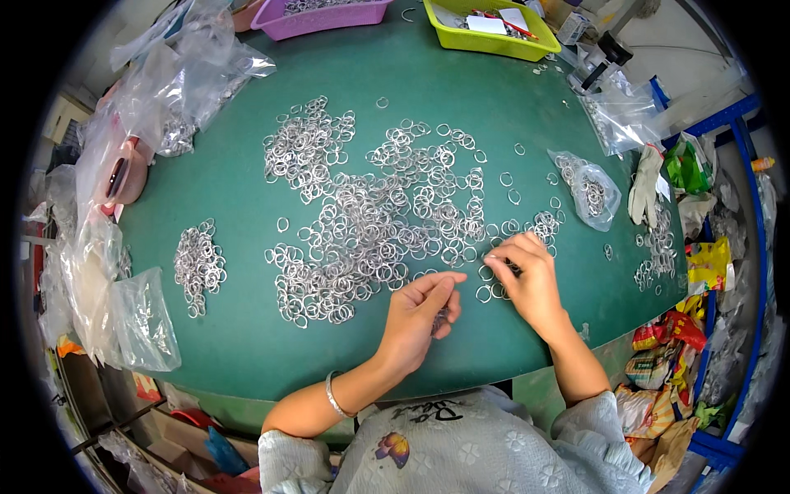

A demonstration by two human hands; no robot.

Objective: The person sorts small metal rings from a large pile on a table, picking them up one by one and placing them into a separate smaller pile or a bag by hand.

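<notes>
A large spread of silver metal rings (370,222) covers the middle of the green table. At the near edge of that spread my left hand (415,317) is closed, its thumb lying along the forefinger. Some silvery rings (440,321) show between its curled fingers and palm. Just right of it, my right hand (531,280) bends down in a pinch, thumb and forefinger close together. Loose rings (484,293) lie on the table under and beside this hand. Whatever its fingertips hold is too small to make out. The two hands are a short way apart.
A smaller ring pile (199,265) lies at left, another (306,148) further back. Plastic bags (185,66) crowd the left edge. Purple (325,23) and yellow-green (494,41) trays stand at the far side. A bag of rings (594,193) and a glove (646,185) lie at right.
</notes>
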